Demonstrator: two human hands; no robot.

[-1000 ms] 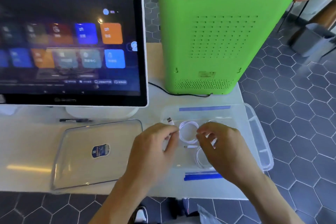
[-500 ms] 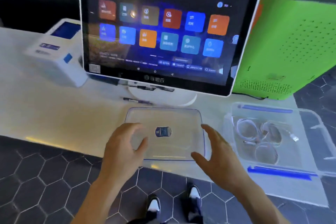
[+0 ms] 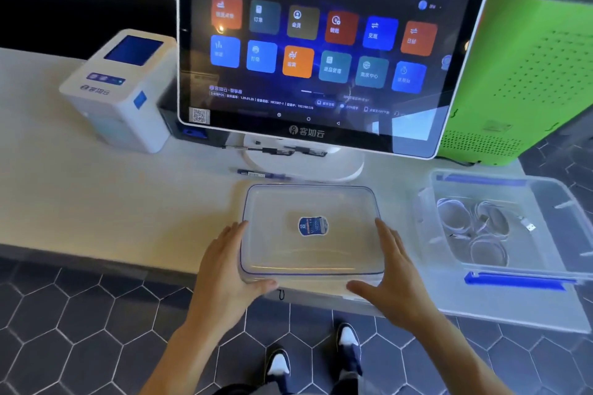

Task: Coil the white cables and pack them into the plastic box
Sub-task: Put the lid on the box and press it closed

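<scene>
Step in hand: lidding. Cables (image 3: pixel 475 228): three white coils, lying in the open box (image 3: pixel 545 266) at right on the tabletop (image 3: pixel 96 202). Lid (image 3: pixel 311 231): flat before the screen (image 3: pixel 321 48), left of the box and apart from it. Left hand (image 3: pixel 231 263) and right hand (image 3: pixel 390 269): fingers spread, flanking the lid's side edges, thumbs at its near edge. Next, likely: lift lid level, carry right, seat on box.

The green cabinet (image 3: pixel 526 74) is cut off at the top and right edges.
</scene>
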